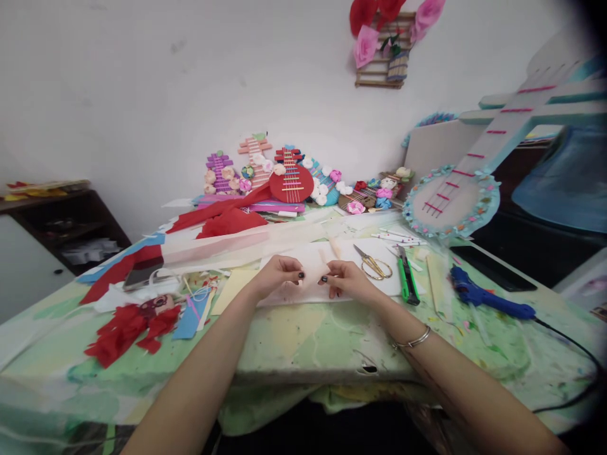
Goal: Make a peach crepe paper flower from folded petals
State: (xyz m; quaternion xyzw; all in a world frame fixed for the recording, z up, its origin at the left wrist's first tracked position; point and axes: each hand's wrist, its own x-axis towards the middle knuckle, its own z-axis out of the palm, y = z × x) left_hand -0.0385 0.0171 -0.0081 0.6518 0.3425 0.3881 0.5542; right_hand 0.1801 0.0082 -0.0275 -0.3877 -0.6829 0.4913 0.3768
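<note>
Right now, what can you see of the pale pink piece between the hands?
The pale pink piece is small, thin and matte, paper or foam, I cannot tell which. A narrow tab seems to stick up from its top edge. The left hand pinches its left end, the right hand its right end, low over the white sheet on the table; contact with the sheet is unclear.

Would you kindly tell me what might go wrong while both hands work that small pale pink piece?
The pale pink piece, pinched between the left hand and the right hand, looks thin; pulling could tear or crease it. The scissors and the green cutter lie close beside the right hand; a sideways move might brush them. The cord of the blue glue gun trails over the edge of the table and could snag.
</note>
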